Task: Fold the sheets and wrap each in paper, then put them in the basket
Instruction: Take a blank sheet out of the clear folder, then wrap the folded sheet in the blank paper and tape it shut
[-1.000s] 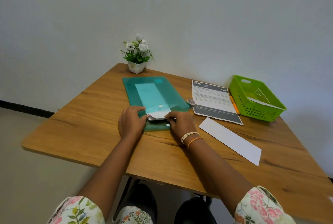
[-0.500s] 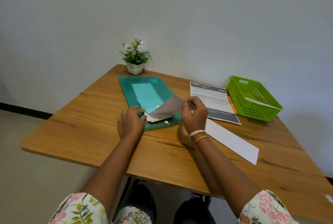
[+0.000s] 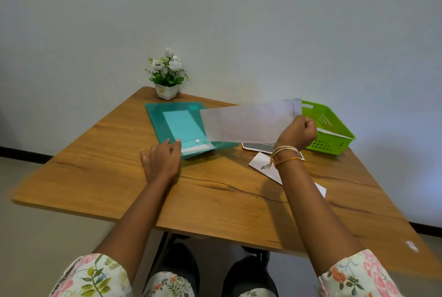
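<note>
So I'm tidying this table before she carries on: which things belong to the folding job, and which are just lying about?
Job:
thin white sheet in the right hand
teal plastic folder under the left hand
white paper strip
green plastic basket

Lying about:
potted white flowers
printed grey-and-white page

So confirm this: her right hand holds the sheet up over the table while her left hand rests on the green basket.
Not the basket. In the head view the left hand rests by the teal folder; the right hand does hold the sheet up.
</note>
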A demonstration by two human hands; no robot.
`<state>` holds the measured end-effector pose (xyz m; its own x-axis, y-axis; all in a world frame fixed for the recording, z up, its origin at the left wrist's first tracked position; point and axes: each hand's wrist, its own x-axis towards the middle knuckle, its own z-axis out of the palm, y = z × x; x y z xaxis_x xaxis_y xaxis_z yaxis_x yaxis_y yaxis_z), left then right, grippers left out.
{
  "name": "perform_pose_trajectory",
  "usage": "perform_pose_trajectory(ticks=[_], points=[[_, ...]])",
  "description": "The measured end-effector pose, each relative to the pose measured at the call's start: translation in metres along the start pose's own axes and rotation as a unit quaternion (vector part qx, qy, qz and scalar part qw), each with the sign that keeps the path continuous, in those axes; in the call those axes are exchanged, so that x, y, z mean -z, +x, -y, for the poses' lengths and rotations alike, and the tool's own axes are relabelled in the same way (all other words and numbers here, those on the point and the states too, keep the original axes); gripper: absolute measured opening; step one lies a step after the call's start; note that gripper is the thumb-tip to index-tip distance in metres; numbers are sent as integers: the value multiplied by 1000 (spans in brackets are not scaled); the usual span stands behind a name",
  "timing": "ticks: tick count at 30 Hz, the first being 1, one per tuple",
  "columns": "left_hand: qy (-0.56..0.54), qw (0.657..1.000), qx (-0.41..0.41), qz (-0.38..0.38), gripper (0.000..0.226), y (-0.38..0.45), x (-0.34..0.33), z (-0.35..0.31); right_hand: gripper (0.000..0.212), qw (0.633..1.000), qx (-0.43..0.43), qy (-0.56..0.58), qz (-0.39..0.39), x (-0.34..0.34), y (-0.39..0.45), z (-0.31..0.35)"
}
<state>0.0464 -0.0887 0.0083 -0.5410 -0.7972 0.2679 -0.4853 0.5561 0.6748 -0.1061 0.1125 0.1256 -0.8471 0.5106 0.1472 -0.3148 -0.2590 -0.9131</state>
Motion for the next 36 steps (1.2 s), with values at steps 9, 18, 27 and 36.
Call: perform_pose_trajectory(ticks=[9,18,27,36], points=[[63,990,-106,-74,39,-12,5,-6,19,947,-304,-60,87,23,-22,-51],[24,914,-386,-125,14,-17,-1,-9,33,875,-417,-107,221,29,-58,-70],[136,953,-269,1,25,-11,-15,-4,61,833,-424,-170,311,27,-67,-66],[179,935,-302,44,45,-12,-16,-8,18,750,-402,-293,437,44,-61,-56]])
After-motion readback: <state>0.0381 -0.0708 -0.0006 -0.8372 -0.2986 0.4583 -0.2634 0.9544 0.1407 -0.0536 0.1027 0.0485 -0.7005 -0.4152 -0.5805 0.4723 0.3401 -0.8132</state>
